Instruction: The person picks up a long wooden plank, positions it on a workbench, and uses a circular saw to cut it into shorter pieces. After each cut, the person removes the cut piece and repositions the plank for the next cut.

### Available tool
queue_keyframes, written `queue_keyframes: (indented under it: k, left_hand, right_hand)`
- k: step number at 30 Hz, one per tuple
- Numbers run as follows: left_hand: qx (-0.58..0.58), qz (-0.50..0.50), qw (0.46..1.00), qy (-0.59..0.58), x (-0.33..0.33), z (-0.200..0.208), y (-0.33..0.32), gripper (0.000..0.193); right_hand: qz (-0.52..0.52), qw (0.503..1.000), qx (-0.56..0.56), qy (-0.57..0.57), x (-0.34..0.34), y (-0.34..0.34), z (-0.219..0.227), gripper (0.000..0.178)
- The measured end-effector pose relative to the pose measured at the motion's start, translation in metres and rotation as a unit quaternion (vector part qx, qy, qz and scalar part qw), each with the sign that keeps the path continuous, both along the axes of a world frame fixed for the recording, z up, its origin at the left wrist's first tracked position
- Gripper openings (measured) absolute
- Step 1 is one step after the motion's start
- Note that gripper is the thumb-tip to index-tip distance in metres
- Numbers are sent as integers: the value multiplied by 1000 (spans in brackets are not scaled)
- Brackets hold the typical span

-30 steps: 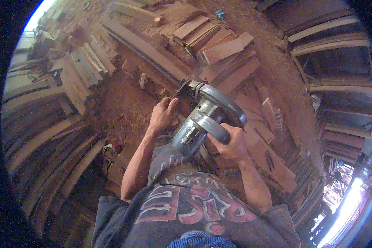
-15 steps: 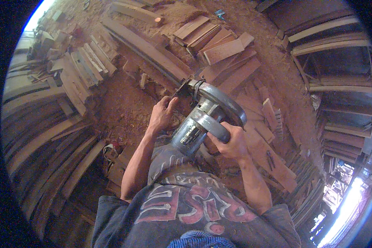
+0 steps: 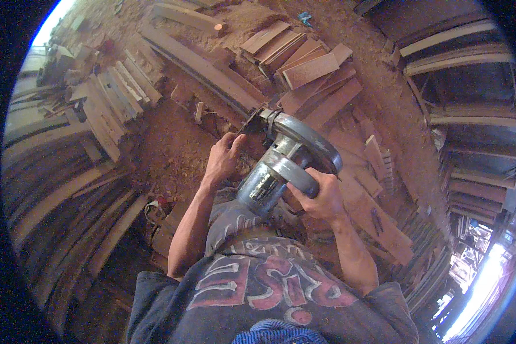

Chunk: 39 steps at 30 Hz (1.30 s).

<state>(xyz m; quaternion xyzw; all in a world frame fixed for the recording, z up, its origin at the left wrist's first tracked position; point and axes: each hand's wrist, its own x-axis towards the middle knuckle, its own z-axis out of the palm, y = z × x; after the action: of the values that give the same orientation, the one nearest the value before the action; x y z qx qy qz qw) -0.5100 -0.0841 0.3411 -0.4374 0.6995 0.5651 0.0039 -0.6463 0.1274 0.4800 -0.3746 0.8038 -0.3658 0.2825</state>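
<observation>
A grey, worn circular saw (image 3: 264,182) is held in front of my body, its rounded blade guard toward the far right. My right hand (image 3: 324,198) is closed around its loop handle. The fingers of my left hand (image 3: 225,156) are curled at the dark base plate (image 3: 250,121) by the saw's front, thumb on top; their tips are partly hidden. A long wooden beam (image 3: 206,71) runs from the saw's front toward the far left. The blade itself cannot be seen.
Short boards (image 3: 312,69) lie piled beyond the saw, and more planks (image 3: 378,223) lie to the right. Stacked boards (image 3: 117,92) and long timbers (image 3: 69,212) fill the left. Wood racks (image 3: 464,120) stand at the far right. Reddish sawdust (image 3: 160,137) covers the ground.
</observation>
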Motion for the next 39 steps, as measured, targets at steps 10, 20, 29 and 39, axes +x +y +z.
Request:
queue_keyframes:
  k: [10, 20, 29, 39]
  left_hand:
    - [-9, -12, 1000, -9, 0, 1, -1, 49]
    - [-15, 9, 1000, 10, -2, 6, 1, 52]
    - [14, 8, 1000, 3, -2, 5, -1, 53]
    - [2, 9, 1000, 7, 0, -7, -1, 55]
  right_hand:
    - [-7, 1000, 15, -5, 0, 0, 1, 21]
    - [-8, 1000, 6, -4, 1, -1, 1, 21]
    - [-6, 1000, 14, 3, 1, 0, 2, 21]
    - [-5, 1000, 16, -1, 1, 0, 3, 20]
